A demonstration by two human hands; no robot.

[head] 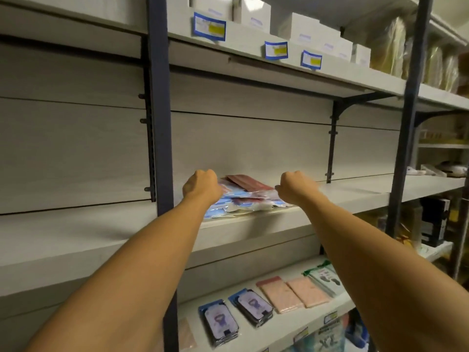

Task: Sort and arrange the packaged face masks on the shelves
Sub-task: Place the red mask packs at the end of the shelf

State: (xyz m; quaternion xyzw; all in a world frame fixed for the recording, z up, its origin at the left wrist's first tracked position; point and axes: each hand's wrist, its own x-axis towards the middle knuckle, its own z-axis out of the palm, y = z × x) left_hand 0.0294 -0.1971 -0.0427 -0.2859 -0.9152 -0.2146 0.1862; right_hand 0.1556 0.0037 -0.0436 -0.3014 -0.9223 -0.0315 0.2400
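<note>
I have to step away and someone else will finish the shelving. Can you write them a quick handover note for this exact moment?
Left hand: grips the left edge of the mixed mask pile.
Right hand: grips the pile's right edge.
The pile, blue and red packs jumbled, lies on the middle shelf.
Done: the lower shelf holds neat groups: blue-edged packs, pink packs, green packs.
Left: sort the pile by colour and lay it out.

Blue and dark red mask packets [243, 196] lie on pale grey shelves [101, 232] (dark blue uprights [158, 110]).
</note>
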